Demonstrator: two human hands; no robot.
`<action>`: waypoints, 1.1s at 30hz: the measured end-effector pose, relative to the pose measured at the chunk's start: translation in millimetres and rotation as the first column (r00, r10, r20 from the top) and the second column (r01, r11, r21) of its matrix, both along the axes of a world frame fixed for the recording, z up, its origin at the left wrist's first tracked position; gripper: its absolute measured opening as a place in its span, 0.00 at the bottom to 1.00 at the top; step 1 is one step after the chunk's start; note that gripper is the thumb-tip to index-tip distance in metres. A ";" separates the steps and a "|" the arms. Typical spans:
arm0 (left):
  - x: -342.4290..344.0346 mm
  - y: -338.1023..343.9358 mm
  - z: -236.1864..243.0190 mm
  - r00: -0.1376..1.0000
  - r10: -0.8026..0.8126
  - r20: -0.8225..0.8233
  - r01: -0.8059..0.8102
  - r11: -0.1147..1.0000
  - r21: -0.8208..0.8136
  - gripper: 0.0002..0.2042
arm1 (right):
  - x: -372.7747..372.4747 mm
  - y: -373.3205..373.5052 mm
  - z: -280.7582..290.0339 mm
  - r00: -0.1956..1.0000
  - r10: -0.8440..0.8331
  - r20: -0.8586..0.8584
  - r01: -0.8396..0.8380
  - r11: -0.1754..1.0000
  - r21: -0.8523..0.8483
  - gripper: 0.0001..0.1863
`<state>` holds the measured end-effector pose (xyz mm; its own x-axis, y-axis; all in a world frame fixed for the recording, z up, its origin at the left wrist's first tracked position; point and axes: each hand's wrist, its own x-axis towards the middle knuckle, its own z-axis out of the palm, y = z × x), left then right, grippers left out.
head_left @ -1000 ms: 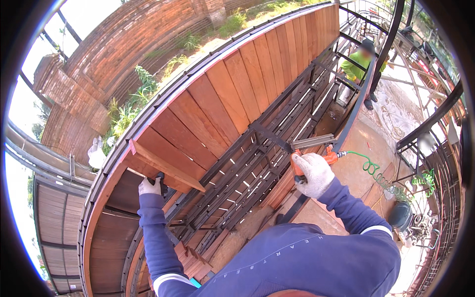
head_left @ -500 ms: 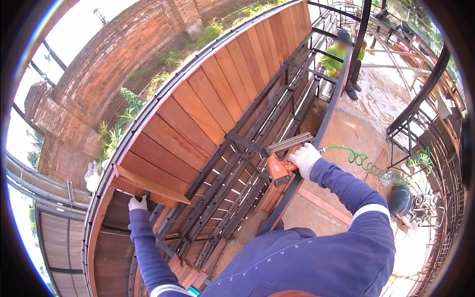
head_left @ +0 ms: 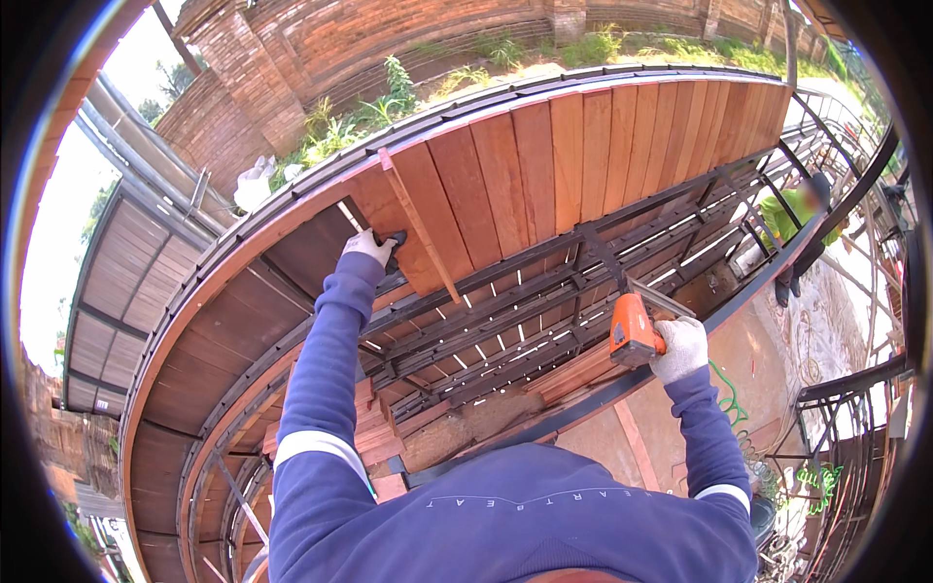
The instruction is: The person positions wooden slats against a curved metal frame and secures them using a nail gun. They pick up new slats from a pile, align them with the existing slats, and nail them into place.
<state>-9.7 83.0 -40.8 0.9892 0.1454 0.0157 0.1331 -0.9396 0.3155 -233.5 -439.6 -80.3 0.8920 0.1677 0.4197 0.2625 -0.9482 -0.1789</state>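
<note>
My right hand (head_left: 679, 351), in a whitish glove, grips an orange nail gun (head_left: 634, 330) with a long grey magazine, held over the dark frame. A green coiled air hose (head_left: 729, 394) hangs near that hand. My left hand (head_left: 367, 247), gloved with dark-coated fingers, is closed at the left edge of a reddish-brown wooden board (head_left: 381, 202), the leftmost in the row; its fingertips are partly hidden. A narrow wooden strip (head_left: 420, 225) lies crosswise over the boards just right of that hand.
Fitted boards (head_left: 593, 155) curve away to the right along the black metal frame (head_left: 544, 291). Below are stacked planks (head_left: 374, 428). A co-worker in a bright green top (head_left: 780, 216) is at the far right. A brick wall (head_left: 389, 49) runs behind.
My view has swung left, so the boards and frame appear shifted and rotated. My left hand stays at the leftmost board, and my right hand still holds the nail gun.
</note>
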 end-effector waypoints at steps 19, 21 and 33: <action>-8.3 -11.7 22.1 0.993 -0.062 -0.103 0.064 0.998 0.015 0.23 | 24.0 274.4 -26.7 0.877 0.475 -0.067 -0.362 0.746 0.559 0.36; -10.0 -14.2 24.4 0.989 -0.065 -0.132 0.067 0.998 0.012 0.24 | 33.4 288.6 -47.0 0.881 0.469 -0.061 -0.385 0.787 0.483 0.31; -7.7 -15.4 23.7 0.983 -0.056 -0.176 0.055 0.998 -0.012 0.23 | 84.0 311.0 -112.3 0.924 0.363 -0.121 -0.283 0.861 0.424 0.33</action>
